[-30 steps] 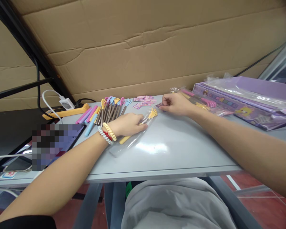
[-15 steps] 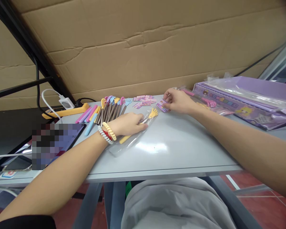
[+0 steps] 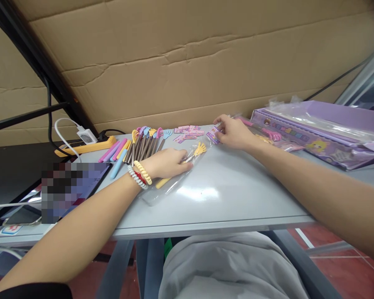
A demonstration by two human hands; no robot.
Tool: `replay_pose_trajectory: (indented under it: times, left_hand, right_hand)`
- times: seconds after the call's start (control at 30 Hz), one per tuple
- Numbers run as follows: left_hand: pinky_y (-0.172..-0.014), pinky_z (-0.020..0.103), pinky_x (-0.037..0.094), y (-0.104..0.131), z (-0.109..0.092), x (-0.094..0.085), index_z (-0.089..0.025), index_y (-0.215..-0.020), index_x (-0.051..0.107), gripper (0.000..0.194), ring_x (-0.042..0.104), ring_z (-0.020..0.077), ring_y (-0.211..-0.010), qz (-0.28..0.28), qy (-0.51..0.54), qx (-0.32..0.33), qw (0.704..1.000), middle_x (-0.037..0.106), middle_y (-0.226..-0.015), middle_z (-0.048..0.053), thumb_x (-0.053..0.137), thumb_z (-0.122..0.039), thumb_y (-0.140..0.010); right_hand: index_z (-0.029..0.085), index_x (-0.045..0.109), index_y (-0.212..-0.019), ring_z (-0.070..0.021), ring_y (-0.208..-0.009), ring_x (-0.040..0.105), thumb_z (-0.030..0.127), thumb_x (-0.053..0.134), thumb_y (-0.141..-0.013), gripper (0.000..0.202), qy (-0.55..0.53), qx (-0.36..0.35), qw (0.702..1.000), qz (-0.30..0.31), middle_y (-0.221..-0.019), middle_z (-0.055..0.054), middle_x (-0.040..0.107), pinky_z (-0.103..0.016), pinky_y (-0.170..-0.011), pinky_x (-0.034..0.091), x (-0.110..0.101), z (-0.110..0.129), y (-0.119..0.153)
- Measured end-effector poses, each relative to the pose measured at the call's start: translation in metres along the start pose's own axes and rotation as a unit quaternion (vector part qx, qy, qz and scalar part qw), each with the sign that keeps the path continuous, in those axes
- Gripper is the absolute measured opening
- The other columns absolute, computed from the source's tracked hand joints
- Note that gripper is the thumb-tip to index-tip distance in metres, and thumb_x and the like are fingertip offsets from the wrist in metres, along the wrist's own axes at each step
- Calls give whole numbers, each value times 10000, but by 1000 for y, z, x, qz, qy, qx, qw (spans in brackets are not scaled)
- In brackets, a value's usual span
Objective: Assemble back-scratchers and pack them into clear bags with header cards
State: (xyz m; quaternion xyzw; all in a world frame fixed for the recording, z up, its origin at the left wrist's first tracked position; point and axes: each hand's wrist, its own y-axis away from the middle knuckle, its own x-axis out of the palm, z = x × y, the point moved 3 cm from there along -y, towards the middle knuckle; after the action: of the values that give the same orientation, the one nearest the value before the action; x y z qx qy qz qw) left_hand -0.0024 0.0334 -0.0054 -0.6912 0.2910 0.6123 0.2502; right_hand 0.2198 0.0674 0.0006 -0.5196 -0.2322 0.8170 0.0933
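Note:
My left hand [image 3: 169,162] is closed over a yellow hand-shaped back scratcher [image 3: 200,148] inside a clear plastic bag [image 3: 171,187], low on the table. The yellow handle shows below the palm, and part of the shaft is hidden under the fingers. My right hand [image 3: 232,132] pinches a small purple printed card [image 3: 212,135] just beyond the scratcher's yellow tip. Behind my left hand lie several loose back scratchers [image 3: 148,143] with colourful hand-shaped heads. Pink printed cards [image 3: 189,133] are scattered between the two hands, further back.
Coloured handle tubes [image 3: 114,151] lie left of the scratchers, near a yellow power strip [image 3: 87,146] and a tablet [image 3: 87,182]. On the right, bagged scratchers [image 3: 268,135] rest against a purple display box [image 3: 318,137]. Cardboard [image 3: 187,62] stands along the table's back.
The purple card in my right hand has shifted slightly up and right and turned a little. My left hand stays on the bagged scratcher.

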Motion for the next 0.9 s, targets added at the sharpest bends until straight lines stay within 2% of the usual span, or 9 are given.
replay_pose_trajectory:
  times: [0.17,0.4,0.63,0.9]
  left_hand:
    - [-536,302,308,0,1,1,-192,-835,536,383,512,169,-597,2,-6,1,1000,606,-745,55,355,-529,-871]
    - [-533,305,307,1,-1,-2,-184,-808,528,375,505,168,-588,-3,-7,3,1000,594,-726,52,364,-516,-868]
    - [-543,306,315,-1,0,1,-184,-824,543,385,513,173,-592,-2,-9,5,1000,601,-727,54,358,-518,-869]
    - [-536,301,309,0,0,0,-188,-821,530,381,505,171,-585,-1,-14,6,1000,593,-718,50,349,-519,-872]
  right_hand:
    - [135,600,-1034,-202,-769,615,107,530,-703,340,14,-2,1000,-23,-880,-79,696,-282,-676,423,-2,0,-1]
    - [165,563,-1131,-214,-796,605,186,604,-705,428,34,-66,997,29,-897,-74,676,-279,-666,418,11,-2,1]
    - [167,593,-1058,-206,-742,597,222,610,-726,337,46,-17,999,-17,-815,-63,679,-275,-634,401,7,-3,0]
    - [159,626,-1017,-219,-758,617,225,587,-734,293,70,-8,997,-19,-846,-84,701,-276,-609,392,7,-3,-1]
